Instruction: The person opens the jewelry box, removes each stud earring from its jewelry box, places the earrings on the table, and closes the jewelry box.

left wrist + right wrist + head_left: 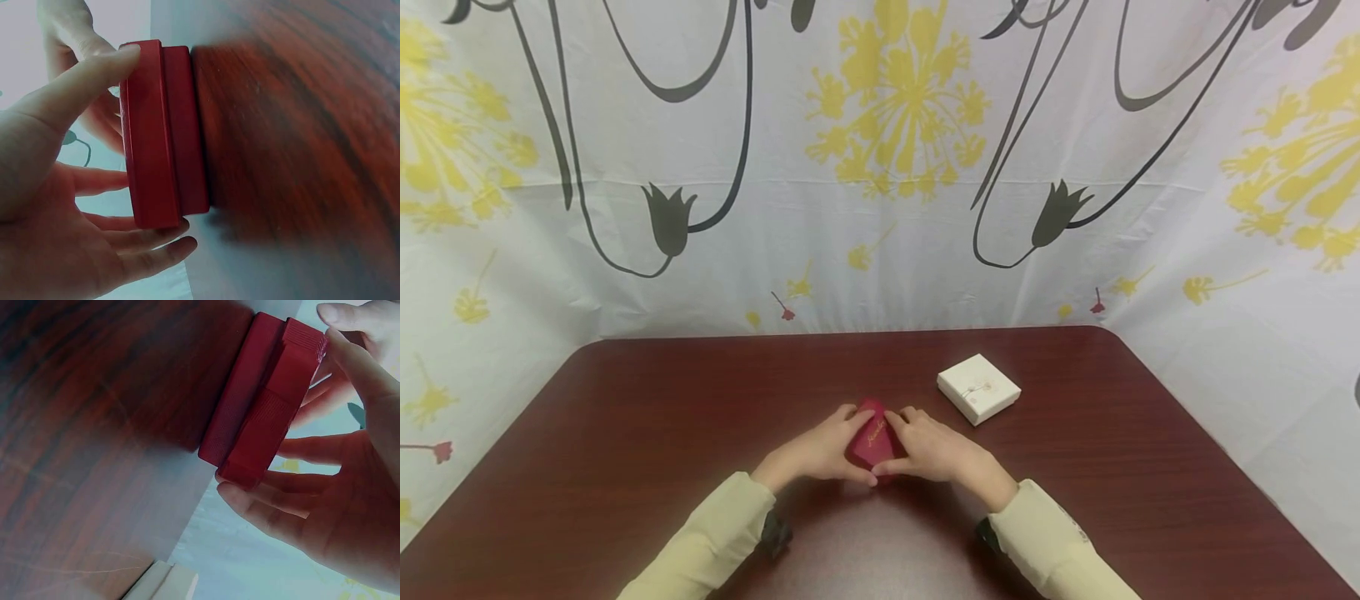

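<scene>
A small red gift box (874,440) with gold lettering on top stands on the table between both hands. Its lid (150,137) overhangs the base (187,134), and part of the base shows below the lid's edge. My left hand (822,450) grips the lid's left side, thumb at the near edge and fingers toward the far edge. On the other side my right hand (936,450) grips the lid in the same way. The two thumbs come close together at the near edge. What is inside the box is hidden.
Right of and behind the red box lies a white square box (979,387) with a small design on top. Both stand on a dark red-brown wooden table (700,400). A white curtain (880,250) with yellow and grey flowers hangs behind it.
</scene>
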The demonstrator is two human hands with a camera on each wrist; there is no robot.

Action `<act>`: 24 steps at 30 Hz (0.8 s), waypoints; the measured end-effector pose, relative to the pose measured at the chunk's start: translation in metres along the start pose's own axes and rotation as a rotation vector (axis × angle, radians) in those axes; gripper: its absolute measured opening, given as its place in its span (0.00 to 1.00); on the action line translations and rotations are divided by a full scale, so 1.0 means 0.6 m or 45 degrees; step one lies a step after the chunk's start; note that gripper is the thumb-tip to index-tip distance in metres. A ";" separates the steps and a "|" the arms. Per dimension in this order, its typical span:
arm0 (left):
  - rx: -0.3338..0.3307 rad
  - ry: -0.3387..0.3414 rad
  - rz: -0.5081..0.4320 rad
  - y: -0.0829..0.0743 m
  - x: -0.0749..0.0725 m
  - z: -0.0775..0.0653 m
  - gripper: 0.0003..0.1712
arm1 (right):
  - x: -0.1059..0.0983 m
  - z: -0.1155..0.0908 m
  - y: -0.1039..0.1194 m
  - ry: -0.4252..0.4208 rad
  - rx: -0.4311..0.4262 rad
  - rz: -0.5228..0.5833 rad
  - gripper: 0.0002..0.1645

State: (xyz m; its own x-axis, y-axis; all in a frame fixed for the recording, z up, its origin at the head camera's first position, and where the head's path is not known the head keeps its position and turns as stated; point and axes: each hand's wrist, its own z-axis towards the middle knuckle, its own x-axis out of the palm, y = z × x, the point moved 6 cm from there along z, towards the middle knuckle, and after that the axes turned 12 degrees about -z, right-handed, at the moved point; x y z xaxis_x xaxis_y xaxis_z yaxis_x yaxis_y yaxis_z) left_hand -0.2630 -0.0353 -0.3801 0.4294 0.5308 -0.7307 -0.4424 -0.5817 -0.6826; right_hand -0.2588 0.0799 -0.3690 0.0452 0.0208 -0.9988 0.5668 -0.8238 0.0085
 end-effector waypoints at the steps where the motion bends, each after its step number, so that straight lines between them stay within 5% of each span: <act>1: -0.007 0.000 -0.004 0.000 0.001 0.000 0.51 | 0.000 -0.001 0.000 -0.001 -0.003 -0.002 0.48; 24: -0.041 -0.055 0.089 -0.013 0.009 -0.006 0.51 | -0.012 -0.024 0.008 -0.080 -0.127 -0.084 0.36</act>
State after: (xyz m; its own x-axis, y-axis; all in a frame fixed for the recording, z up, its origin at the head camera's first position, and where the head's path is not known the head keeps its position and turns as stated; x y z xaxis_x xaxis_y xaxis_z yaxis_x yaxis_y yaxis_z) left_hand -0.2541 -0.0298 -0.3786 0.3637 0.5140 -0.7769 -0.4445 -0.6371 -0.6297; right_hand -0.2445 0.0841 -0.3612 -0.0448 0.0351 -0.9984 0.6461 -0.7612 -0.0558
